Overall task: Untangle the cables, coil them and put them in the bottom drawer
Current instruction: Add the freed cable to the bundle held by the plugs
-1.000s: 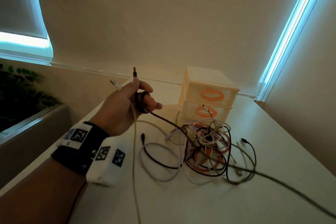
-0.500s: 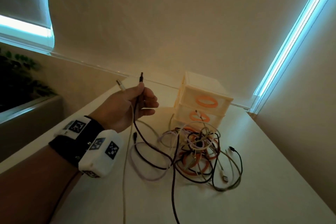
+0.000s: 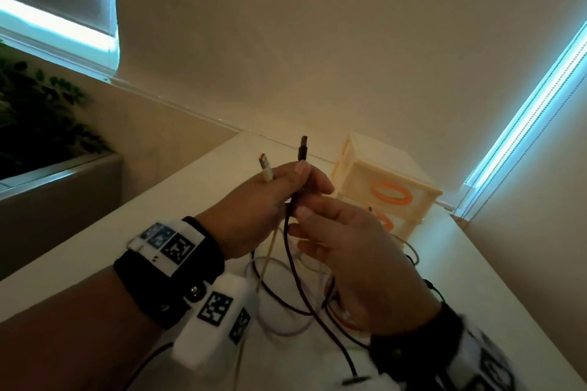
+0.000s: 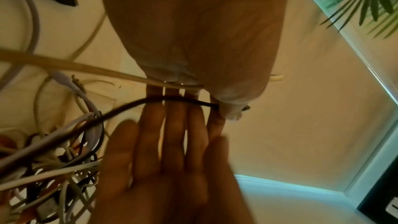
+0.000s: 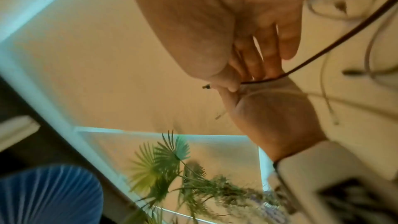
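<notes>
Gripping a dark cable (image 3: 293, 251) and a cream cable (image 3: 267, 173), the left hand (image 3: 254, 209) curls; right hand (image 3: 359, 251) fingers pinch the dark cable.

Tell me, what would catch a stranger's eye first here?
Probably the two hands raised mid-frame over the white table: the left hand grips a dark cable and a pale cable, plugs pointing up, while the right hand meets the dark one just below. Behind them sits a small cream drawer unit with orange handles, and a messy cable tangle lies on the table beneath.
</notes>
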The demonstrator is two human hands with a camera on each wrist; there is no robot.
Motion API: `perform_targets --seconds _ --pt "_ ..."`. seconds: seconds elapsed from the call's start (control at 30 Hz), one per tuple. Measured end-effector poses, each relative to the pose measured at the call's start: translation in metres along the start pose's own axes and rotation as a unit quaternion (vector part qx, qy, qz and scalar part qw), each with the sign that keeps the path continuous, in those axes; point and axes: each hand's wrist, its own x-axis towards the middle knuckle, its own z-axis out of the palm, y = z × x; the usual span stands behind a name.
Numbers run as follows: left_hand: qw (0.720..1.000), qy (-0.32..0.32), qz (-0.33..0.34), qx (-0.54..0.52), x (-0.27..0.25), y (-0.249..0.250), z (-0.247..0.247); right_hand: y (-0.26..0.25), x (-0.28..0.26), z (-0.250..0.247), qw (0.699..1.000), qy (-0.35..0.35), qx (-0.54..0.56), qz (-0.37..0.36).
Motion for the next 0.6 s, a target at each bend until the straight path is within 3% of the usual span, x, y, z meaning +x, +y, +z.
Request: perform_targets --seconds 0.17,0.3,0.4,0.53,0.6 --pt "0.997 0.019 0.023 0.069 0.000 0.005 -0.005 0.001 0.029 -0.004 1.000 0.028 -0.007 0.000" --pt "0.987 0.035 0.035 0.155 0.000 0.005 -0.007 0.002 0.028 -0.002 0.980 -0.017 0.176 0.095" --pt "0.984 0.023 0.040 0.174 0.001 0.001 -0.007 0.003 0.028 -0.003 0.987 0.003 0.133 0.089" --pt "0.993 -0.015 -0.003 0.119 -0.001 0.001 -0.005 0.010 0.026 -0.006 0.996 0.029 0.060 0.060" --pt "0.993 0.008 0.008 0.115 -0.002 0.001 -0.003 0.015 0.020 -0.006 0.996 0.026 0.070 0.047"
